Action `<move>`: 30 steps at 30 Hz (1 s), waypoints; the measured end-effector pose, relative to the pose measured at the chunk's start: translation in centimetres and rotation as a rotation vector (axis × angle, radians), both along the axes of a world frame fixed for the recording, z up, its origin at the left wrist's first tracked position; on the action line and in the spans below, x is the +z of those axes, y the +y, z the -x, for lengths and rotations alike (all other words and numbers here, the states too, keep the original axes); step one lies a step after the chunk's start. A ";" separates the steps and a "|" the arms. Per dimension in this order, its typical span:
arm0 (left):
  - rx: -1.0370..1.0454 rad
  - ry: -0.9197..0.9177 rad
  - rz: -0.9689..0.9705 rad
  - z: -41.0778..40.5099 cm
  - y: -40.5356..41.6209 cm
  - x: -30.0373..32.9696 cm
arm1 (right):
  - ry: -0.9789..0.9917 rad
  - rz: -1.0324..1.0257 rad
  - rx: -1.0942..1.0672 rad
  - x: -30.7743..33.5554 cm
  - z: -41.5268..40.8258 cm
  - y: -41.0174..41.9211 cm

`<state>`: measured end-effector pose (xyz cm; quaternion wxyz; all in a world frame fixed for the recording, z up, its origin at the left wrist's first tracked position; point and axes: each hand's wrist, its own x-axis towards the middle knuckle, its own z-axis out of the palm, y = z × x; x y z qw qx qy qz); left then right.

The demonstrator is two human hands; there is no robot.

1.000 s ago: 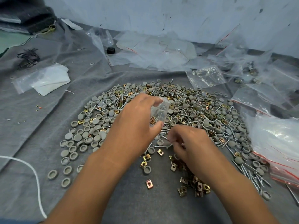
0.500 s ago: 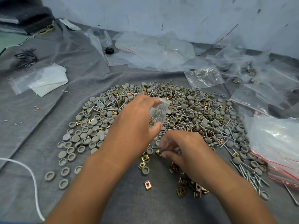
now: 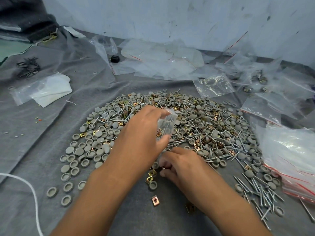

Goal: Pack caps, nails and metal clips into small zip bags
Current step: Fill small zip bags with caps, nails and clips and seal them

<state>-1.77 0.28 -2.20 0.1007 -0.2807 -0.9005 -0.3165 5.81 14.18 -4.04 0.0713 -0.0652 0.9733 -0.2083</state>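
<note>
A single brass-coloured metal clip (image 3: pixel 154 200) lies alone on the grey cloth-covered surface (image 3: pixel 42 150) nearest the viewer, with two more clips (image 3: pixel 150 175) and a grey cap (image 3: pixel 152 184) just beyond it. The right hand (image 3: pixel 184 169) is lowered over this near edge of the pile, fingers curled inward and pinching something small and shiny at the fingertips; what it is cannot be told. Just above it, the left hand (image 3: pixel 144 138) grips a small clear zip bag (image 3: pixel 166 124) between thumb and fingers, held upright over the heap; screws and at least one clip show through its wall. Behind spreads the broad pile of round grey caps (image 3: pixel 95 147), silver screws (image 3: pixel 262 189) and clips mixed together. At the right sits a stack of filled red-striped bags (image 3: pixel 293 159); farther back lie empty bags (image 3: pixel 162 62) near the wall.
</note>
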 end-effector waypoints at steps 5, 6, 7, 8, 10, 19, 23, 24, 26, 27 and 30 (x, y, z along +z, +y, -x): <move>0.008 0.004 0.003 0.1 0.1 0.0 | 0.040 -0.013 -0.068 -0.2 0.2 -0.6; 0.008 0.005 0.007 0.1 0.1 0.0 | 0.064 -0.010 -0.085 -0.2 0.1 -0.7; 0.008 0.006 0.010 0.0 0.1 0.0 | 0.085 -0.008 -0.097 -0.3 -0.1 -0.7; 0.008 0.008 0.013 0.0 0.1 0.0 | 0.100 -0.002 -0.102 -0.3 -0.2 -0.7; 0.006 0.007 0.012 0.0 0.1 0.0 | 0.125 0.034 -0.114 -0.5 -0.4 -0.4; -0.020 -0.004 0.017 -0.4 0.3 0.4 | 0.628 0.410 -0.269 2.0 -0.1 2.0; -0.041 -0.017 0.020 -0.5 0.5 0.6 | 0.824 0.323 -0.248 2.2 0.9 0.8; -0.043 -0.015 0.013 -0.5 0.6 0.6 | 0.816 0.329 -0.265 2.0 1.0 0.7; -0.038 -0.015 0.006 -0.5 0.5 0.6 | 0.860 0.380 -0.284 1.9 1.1 0.8; -0.034 -0.014 0.008 -0.5 0.5 0.6 | 0.908 0.397 -0.273 2.0 1.1 0.9; -0.039 -0.010 0.015 -0.6 0.5 0.6 | 0.980 0.348 -0.195 1.9 1.3 0.9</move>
